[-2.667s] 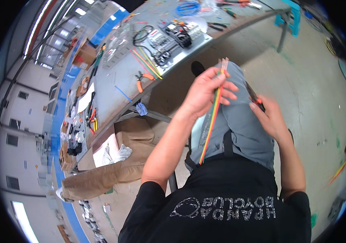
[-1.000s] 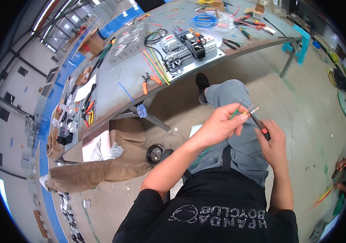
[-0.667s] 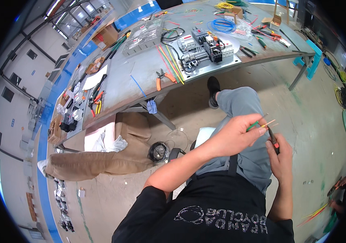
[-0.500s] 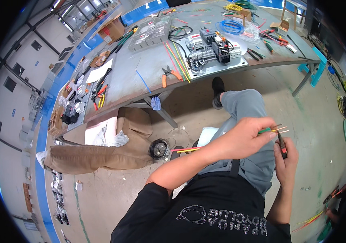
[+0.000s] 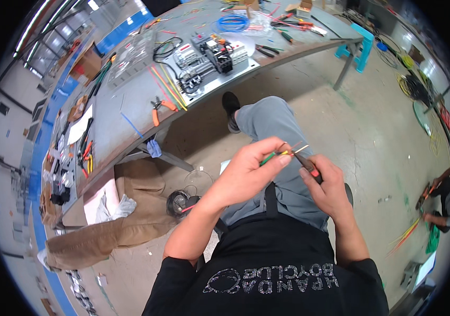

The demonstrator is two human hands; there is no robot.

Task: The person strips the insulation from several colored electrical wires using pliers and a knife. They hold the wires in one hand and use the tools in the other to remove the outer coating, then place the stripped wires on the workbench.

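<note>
- Wires (image 5: 283, 152), green and yellow, pinched in my left hand (image 5: 248, 174) at frame centre, ends exposed for working.
- My right hand (image 5: 330, 187) grips a red-handled hand tool (image 5: 309, 166), its tip at those ends.

Black top — grey trousers, dark shoe (image 5: 230, 109)

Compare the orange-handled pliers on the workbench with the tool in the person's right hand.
The orange-handled pliers lie flat and untouched on the grey workbench; the hand tool is gripped in the right hand over the lap. The pliers show both handles in full; the hand tool is mostly hidden, showing a dark shaft with a red patch, its tip at the wires pinched in the left hand. Both are small hand tools.
</note>
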